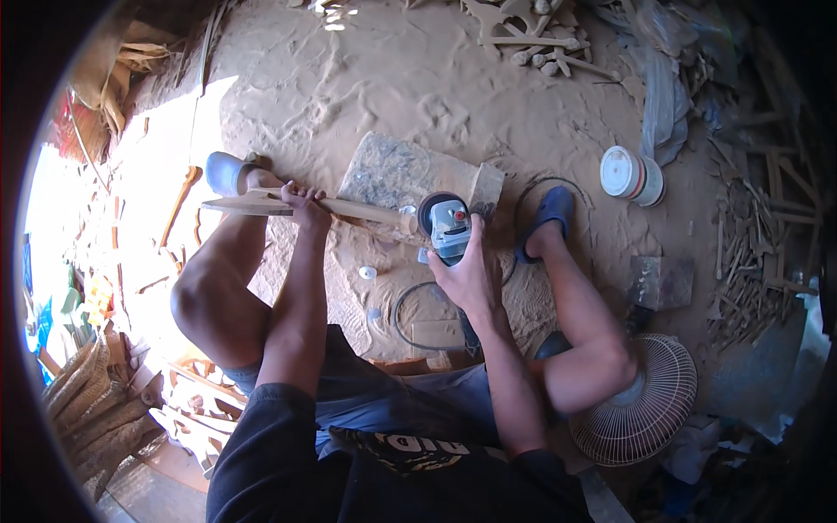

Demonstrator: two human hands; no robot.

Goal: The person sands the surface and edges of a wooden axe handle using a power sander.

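My left hand (305, 200) is wrapped round a long pale wooden piece (366, 211), whose flat, wider end points left past my fist. My right hand (469, 275) grips an angle grinder (450, 230) with a dark round disc (426, 207). That disc is at the right end of the wood; whether it touches the wood or spins, I cannot tell. Just beyond the wood lies a worn, dusty block (392, 170) on the ground. A dark cord (398, 318) loops below the grinder.
To the right are a white bucket (621, 173), a metal box (661, 281) and a caged fan (645, 405) beside my knee. Wood offcuts (545, 44) lie at the far side, with more scraps (741, 279) along the right. Sacking (91, 392) is heaped at left.
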